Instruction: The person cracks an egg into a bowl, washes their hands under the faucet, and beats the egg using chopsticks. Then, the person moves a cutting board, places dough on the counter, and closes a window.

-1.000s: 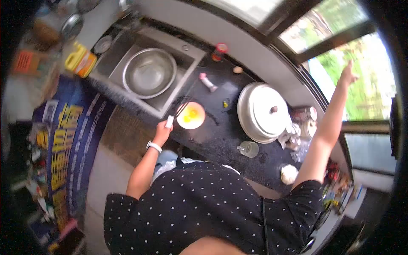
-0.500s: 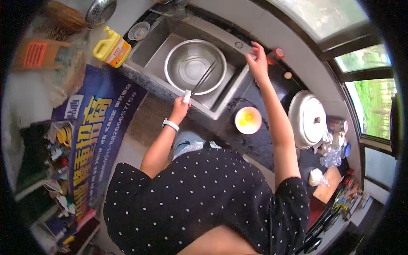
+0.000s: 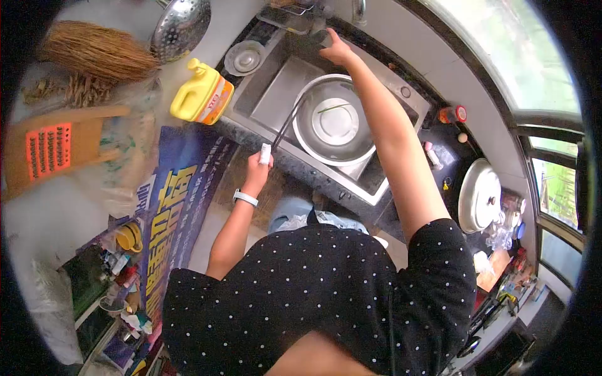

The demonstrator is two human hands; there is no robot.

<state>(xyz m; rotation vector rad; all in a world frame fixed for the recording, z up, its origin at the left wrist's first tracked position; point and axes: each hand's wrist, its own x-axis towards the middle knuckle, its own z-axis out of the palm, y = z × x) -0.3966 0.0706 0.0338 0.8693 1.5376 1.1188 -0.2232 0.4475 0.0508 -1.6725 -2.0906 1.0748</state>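
Note:
My left hand (image 3: 259,165) is closed around dark chopsticks (image 3: 286,125) and a small white piece (image 3: 266,154). The chopsticks point up toward the left rim of a metal basin (image 3: 335,145), which sits in the sink (image 3: 271,93) with a thin green strip inside. Beyond the basin, at the sink's far edge, my right hand (image 3: 338,51) reaches out with thumb and forefinger apart. A greyish shape, too unclear to name, is beside its fingertips, left of a metal tap (image 3: 359,11).
A yellow jug (image 3: 202,96) and a glass dish (image 3: 245,59) stand left of the sink. To the right are a red-lidded jar (image 3: 452,114), an egg (image 3: 463,137), a pink-and-white tube (image 3: 432,155) and a large lidded pot (image 3: 480,195). A broom (image 3: 100,50) is at upper left.
My right hand has moved from the window side across to the sink's far edge. My left hand still grips the chopsticks. The view has swung left, and the bowl of egg no longer shows.

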